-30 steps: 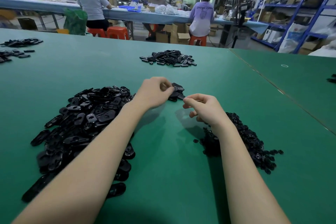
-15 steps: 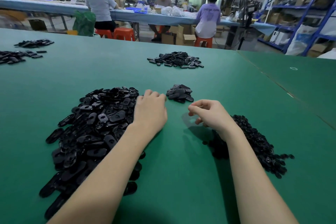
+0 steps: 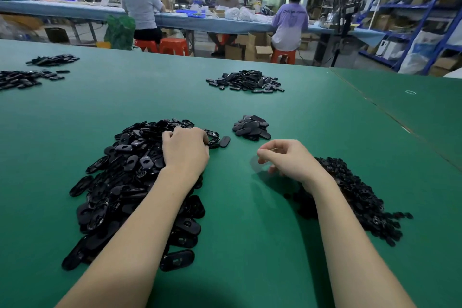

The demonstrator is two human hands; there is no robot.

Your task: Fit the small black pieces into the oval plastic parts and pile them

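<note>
Left hand (image 3: 185, 152) moved onto glossy black oval parts (image 3: 120, 182).

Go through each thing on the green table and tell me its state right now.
Left hand: on the big oval pile, fingers curled into it.
Right hand: above the table, fingers loosely curled, apparently empty.
Oval parts pile: loose heap.
Small pieces pile: loose heap.
Finished pile: small heap, untouched.
</note>
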